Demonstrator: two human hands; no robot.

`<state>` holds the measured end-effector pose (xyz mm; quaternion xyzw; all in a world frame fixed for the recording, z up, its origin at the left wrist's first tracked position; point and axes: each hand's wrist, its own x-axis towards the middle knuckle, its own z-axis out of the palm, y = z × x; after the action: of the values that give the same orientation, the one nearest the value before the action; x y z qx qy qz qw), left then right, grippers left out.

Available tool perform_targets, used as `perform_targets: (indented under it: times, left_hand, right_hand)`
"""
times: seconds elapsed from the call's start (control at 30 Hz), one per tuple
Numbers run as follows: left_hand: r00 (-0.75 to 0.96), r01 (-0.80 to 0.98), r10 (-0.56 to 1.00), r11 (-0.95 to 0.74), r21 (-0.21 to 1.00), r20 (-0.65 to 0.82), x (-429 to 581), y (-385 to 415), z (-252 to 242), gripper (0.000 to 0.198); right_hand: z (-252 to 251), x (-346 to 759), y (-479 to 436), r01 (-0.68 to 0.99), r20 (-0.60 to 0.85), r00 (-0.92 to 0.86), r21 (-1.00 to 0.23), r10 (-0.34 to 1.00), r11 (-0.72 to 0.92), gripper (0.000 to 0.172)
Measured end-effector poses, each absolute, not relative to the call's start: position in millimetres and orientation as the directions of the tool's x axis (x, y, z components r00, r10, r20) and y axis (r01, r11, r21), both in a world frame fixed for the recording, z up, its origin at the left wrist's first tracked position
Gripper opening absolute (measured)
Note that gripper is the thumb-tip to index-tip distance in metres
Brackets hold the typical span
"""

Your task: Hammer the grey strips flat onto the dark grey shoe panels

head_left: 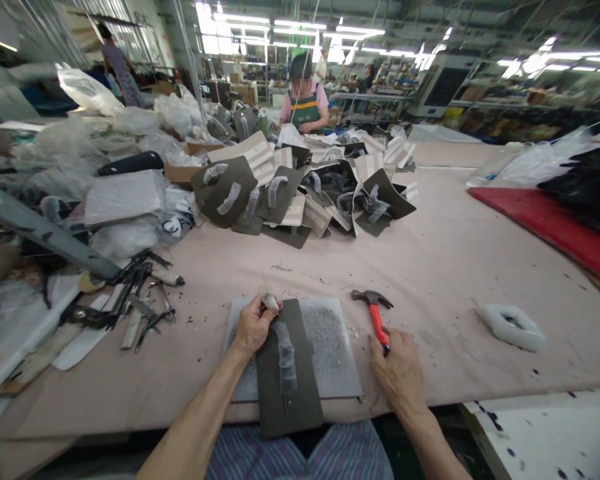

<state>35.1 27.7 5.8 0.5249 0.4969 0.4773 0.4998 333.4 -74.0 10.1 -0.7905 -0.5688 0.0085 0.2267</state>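
Observation:
My left hand (254, 325) is closed on a short, white-wrapped rod (269, 303), its rounded end up, at the far end of a dark olive panel (305, 373). The rod's lower end is hidden. Along the panel runs a handle wrapped in clear plastic (287, 363). Beneath it lies a speckled grey slab (333, 340), and the panel's near end overhangs the table edge. My right hand (399, 367) has its fingers closed around the handle end of a claw hammer (377, 317) with a red grip, right of the slab. Its head points away from me.
Several olive panels with wrapped handles (280, 193) are heaped at the back. Pliers and other hand tools (140, 300) lie at left, by a slanted metal bar (45, 230). A white wrapped bundle (513, 327) and a red board (545, 227) are at right. A co-worker (305, 100) sits opposite.

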Motion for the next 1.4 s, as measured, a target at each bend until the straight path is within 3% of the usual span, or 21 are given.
perform_targets:
  times: [0.07,0.17,0.23,0.27,0.33,0.37,0.43,0.53,0.6,0.67,0.73,0.8,0.87,0.93,1.0,1.1,1.13,1.2,1.3,1.4]
  left_hand:
    - [0.054,0.043,0.999,-0.004,0.999,0.001,35.5,27.1,5.7,0.023]
    - [0.057,0.068,0.998,-0.016,0.998,0.012,36.1,26.5,4.7,0.023]
    - [0.067,0.100,0.997,-0.032,0.994,0.026,36.3,26.8,4.5,0.021]
    - [0.074,0.120,0.997,-0.042,0.992,0.034,36.3,27.2,4.8,0.021]
    - [0.093,0.159,0.995,-0.060,0.985,0.046,35.9,28.3,6.1,0.020]
    - [0.110,0.182,0.993,-0.071,0.981,0.051,35.5,28.8,6.9,0.019]
    - [0.145,0.233,0.987,-0.106,0.967,0.073,34.5,29.6,8.1,0.019]
    - [0.188,0.342,0.975,-0.181,0.922,0.122,33.5,28.5,8.2,0.015]
    - [0.202,0.404,0.968,-0.223,0.887,0.152,33.6,26.5,7.6,0.014]
    - [0.211,0.438,0.963,-0.249,0.864,0.170,34.2,24.4,7.1,0.015]
    - [0.213,0.460,0.961,-0.257,0.850,0.176,34.8,23.2,6.6,0.016]
    - [0.202,0.495,0.965,-0.247,0.833,0.166,34.9,22.9,6.1,0.016]
    - [0.196,0.516,0.968,-0.237,0.823,0.156,34.7,23.0,5.5,0.014]
    - [0.206,0.506,0.966,-0.242,0.828,0.156,34.4,22.9,5.3,0.014]
    - [0.222,0.480,0.961,-0.254,0.839,0.164,34.2,22.6,5.8,0.016]
    - [0.225,0.466,0.960,-0.256,0.847,0.166,34.3,22.0,7.4,0.017]
    - [0.223,0.470,0.961,-0.251,0.846,0.161,34.5,22.0,7.9,0.017]
    - [0.216,0.485,0.965,-0.237,0.842,0.148,34.8,22.3,8.4,0.018]
    - [0.219,0.476,0.965,-0.235,0.848,0.145,34.8,22.9,7.8,0.022]
    - [0.226,0.459,0.962,-0.244,0.854,0.154,34.1,23.0,6.5,0.025]
  right_hand:
    - [0.1,353.3,-80.9,0.904,0.144,0.382,-0.260,0.913,-0.338,0.044]
    - [-3.7,361.6,-86.2,0.865,-0.048,0.432,-0.258,0.900,-0.430,0.046]
    - [2.0,359.8,-82.3,0.788,-0.137,0.486,-0.359,0.863,-0.501,0.041]
    - [6.8,358.4,-77.9,0.692,-0.207,0.515,-0.472,0.832,-0.546,0.036]
    - [18.7,355.4,-66.1,0.364,-0.406,0.489,-0.710,0.772,-0.603,0.023]
    - [25.3,353.2,-59.6,0.179,-0.497,0.427,-0.772,0.755,-0.610,0.015]
    - [39.1,345.6,-48.4,-0.059,-0.588,0.291,-0.799,0.755,-0.599,0.009]
    - [60.7,322.8,-42.8,-0.121,-0.548,0.252,-0.835,0.797,-0.536,0.018]
    - [74.8,302.4,-47.1,-0.037,-0.407,0.283,-0.910,0.869,-0.414,0.026]
    - [87.3,283.0,-53.7,0.240,-0.154,0.283,-0.944,0.947,-0.225,0.034]
    - [98.4,268.5,-57.5,0.588,0.066,0.148,-0.808,0.987,-0.034,0.035]
    - [111.6,260.9,-55.7,0.813,0.127,-0.067,-0.568,0.990,0.128,0.029]
    - [131.6,259.3,-49.1,0.893,0.110,-0.221,-0.376,0.969,0.247,0.023]
    - [158.2,260.4,-41.5,0.900,0.188,-0.266,-0.304,0.945,0.314,0.024]
    - [182.2,260.3,-36.9,0.882,0.380,-0.172,-0.352,0.909,0.314,0.028]
    - [187.3,256.1,-39.7,0.838,0.609,0.118,-0.485,0.784,0.251,0.029]
    - [178.9,254.7,-43.0,0.834,0.615,0.132,-0.493,0.777,0.248,0.029]
    - [153.6,253.9,-51.0,0.862,0.503,-0.010,-0.433,0.864,0.262,0.030]
    - [121.4,259.7,-59.0,0.912,0.090,-0.240,-0.320,0.967,0.256,0.028]
    - [109.9,271.7,-58.2,0.936,-0.126,-0.199,-0.317,0.972,0.151,0.026]
